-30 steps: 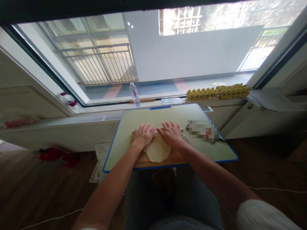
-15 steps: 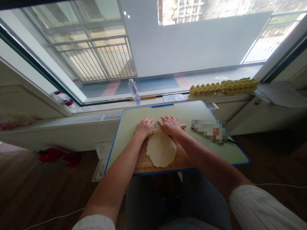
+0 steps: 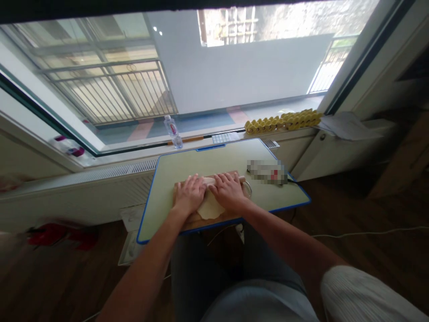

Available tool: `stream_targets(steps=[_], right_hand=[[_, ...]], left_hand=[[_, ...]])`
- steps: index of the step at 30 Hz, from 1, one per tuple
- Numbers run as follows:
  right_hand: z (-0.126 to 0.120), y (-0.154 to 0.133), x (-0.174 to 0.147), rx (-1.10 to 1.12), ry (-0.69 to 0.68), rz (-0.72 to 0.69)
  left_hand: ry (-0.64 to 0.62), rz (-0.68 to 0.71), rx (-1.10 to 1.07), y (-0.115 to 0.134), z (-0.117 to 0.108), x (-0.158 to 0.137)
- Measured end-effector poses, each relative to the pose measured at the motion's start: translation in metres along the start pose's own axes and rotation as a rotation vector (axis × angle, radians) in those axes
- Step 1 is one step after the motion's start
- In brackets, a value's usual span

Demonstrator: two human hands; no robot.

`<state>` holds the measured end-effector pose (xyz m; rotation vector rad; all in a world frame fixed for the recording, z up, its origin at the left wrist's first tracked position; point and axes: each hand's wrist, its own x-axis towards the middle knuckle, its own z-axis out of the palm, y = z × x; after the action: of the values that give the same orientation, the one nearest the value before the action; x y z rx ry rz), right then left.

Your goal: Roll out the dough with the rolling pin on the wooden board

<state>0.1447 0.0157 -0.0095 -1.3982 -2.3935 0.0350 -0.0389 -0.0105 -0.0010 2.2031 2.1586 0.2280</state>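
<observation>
My left hand and my right hand rest side by side on a wooden rolling pin, fingers laid over it. Its right end sticks out past my right hand. Under the pin and palms lies a flat sheet of pale dough, its far part covered by my hands. Beneath the dough is a brown wooden cutting board with a metal ring handle at its right side.
The board lies on a small pale-green table with a blue rim. A pixelated object with a dark cord sits at the right. On the windowsill stand a clear plastic bottle and a yellow braided-looking item. A radiator is behind the table.
Both hands and the rolling pin have come nearer to me over the dough, so less of it shows. The board's far edge is now visible. The camera view has shifted.
</observation>
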Motion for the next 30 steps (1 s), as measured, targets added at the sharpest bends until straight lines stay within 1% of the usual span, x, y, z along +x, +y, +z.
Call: stream_targets(steps=[4, 7, 9, 12, 16, 22, 27, 30], right_hand=[[-0.008, -0.001, -0.053, 0.053, 0.032, -0.059], [-0.014, 0.004, -0.083, 0.105, 0.060, -0.093], [-0.016, 0.010, -0.094, 0.133, 0.078, -0.093], [-0.016, 0.021, -0.096, 0.144, 0.088, -0.061], [-0.011, 0.032, -0.082, 0.126, 0.076, -0.008], [-0.005, 0.035, -0.038, 0.111, 0.003, 0.061], [-0.004, 0.037, -0.002, 0.082, -0.054, 0.057], [-0.002, 0.039, 0.012, 0.064, -0.046, 0.042]], left_hand=[[0.107, 0.049, -0.012, 0.020, 0.002, -0.061], [0.195, 0.070, -0.012, 0.036, 0.006, -0.102], [0.235, 0.061, 0.002, 0.044, 0.008, -0.120], [0.254, 0.036, 0.020, 0.050, 0.011, -0.129], [0.228, 0.003, 0.025, 0.046, 0.012, -0.114], [0.098, -0.066, 0.040, 0.035, 0.006, -0.065], [-0.036, -0.089, 0.049, 0.025, -0.004, -0.025], [-0.087, -0.081, 0.042, 0.018, -0.010, -0.005]])
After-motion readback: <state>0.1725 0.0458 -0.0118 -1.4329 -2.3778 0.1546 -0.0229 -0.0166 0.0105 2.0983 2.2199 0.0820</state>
